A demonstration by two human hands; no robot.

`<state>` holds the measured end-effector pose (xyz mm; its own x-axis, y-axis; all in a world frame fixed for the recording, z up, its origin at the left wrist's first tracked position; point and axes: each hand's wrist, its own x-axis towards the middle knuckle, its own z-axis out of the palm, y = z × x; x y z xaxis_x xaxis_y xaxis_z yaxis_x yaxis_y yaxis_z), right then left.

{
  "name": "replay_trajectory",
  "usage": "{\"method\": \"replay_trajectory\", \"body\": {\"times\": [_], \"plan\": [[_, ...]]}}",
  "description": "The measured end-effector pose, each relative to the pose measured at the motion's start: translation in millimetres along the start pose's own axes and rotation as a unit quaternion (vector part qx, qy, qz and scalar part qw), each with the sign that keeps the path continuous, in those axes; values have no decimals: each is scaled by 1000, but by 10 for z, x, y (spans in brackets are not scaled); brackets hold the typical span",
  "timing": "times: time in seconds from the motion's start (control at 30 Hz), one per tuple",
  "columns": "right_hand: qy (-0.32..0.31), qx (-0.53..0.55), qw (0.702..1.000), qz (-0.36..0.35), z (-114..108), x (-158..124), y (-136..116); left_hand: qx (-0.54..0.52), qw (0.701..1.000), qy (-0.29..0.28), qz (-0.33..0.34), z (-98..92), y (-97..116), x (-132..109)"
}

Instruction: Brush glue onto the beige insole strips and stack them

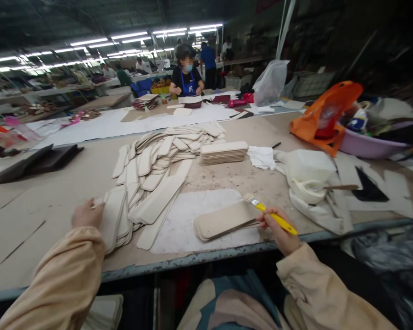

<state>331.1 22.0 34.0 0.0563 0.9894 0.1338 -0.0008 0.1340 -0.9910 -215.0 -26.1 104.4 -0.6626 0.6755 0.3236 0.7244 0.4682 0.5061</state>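
Observation:
A yellow-handled brush (pixel 280 222) is held in my right hand (pixel 278 229), its pale bristles pointing up and left. Those bristles are over the right end of a small stack of long beige pieces (pixel 223 219), which lies on a white sheet (pixel 179 238) near the table's front edge. My left hand (pixel 88 214) is at the left edge of a pile of cream pieces (pixel 114 215), with its fingers bent together; what they pinch, if anything, is too small to make out. Many overlapping cream pieces (pixel 158 156) spread behind it.
A neat stack (pixel 223 153) stands behind the sheet, beside a white cloth (pixel 261 157). To the right are a white container (pixel 309 167), an orange bag (pixel 325 117) and a purple basin (pixel 371 144). Dark folders (pixel 51 158) lie left. A person (pixel 187 80) works across the table.

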Motion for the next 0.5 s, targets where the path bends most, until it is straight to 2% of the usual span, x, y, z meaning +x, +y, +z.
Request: {"method": "replay_trajectory", "body": {"times": [0.07,0.13,0.17,0.23,0.3,0.33,0.4,0.5], "plan": [[-8,11,1000,-12,-9,5,29,-1,999,22,29,80,173,-233],[-19,20,999,-16,-7,11,57,-34,996,12,86,225,430,-640],[-23,23,999,-13,-1,13,69,-57,990,-14,132,320,578,-889],[-25,28,999,0,16,14,81,-129,945,-123,273,540,881,-1400],[-15,38,999,11,27,17,74,-166,898,-207,351,778,1148,-1817],[-8,42,999,12,24,21,63,-173,884,-235,365,891,1254,-1963],[12,49,999,1,-17,44,24,-180,872,-258,374,1084,1392,-2132],[60,37,997,-38,-198,131,-70,-187,872,-243,382,1265,1429,-2180]]}}
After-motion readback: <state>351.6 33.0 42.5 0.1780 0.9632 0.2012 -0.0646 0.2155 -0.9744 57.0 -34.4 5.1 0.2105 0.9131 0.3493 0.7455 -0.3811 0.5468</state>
